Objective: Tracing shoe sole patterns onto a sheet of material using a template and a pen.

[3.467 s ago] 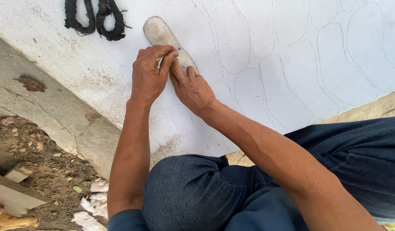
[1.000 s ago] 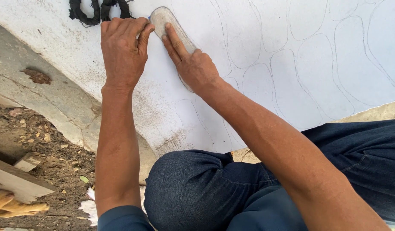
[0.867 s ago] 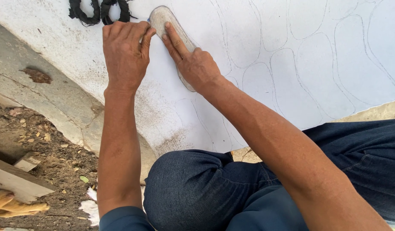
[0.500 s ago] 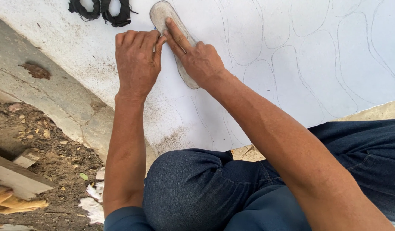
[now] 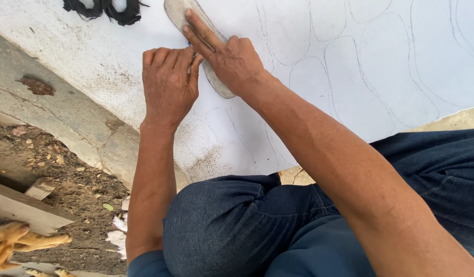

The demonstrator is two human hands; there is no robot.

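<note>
Two hands | right hand [image 5: 236, 61] fingers flat, pressing sole template [image 5: 216, 82] | left hand [image 5: 168, 82] fingers curled beside it

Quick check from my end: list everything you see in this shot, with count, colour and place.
sole template: one, grey, flat on the sheet at top centre, partly under the right hand.
white sheet: one, white with pencilled sole outlines, across the top and right.
black straps: a dark bundle, count unclear, top left edge on the sheet.
concrete ledge: one, grey, running diagonally at left.
dirt ground: brown, with leaf litter, lower left.
wooden plank: one, pale, lower left.
jeans: dark blue, bottom centre and right.
left hand: fingers curled, beside the template on the sheet.
right hand: pressing the template flat.
</note>
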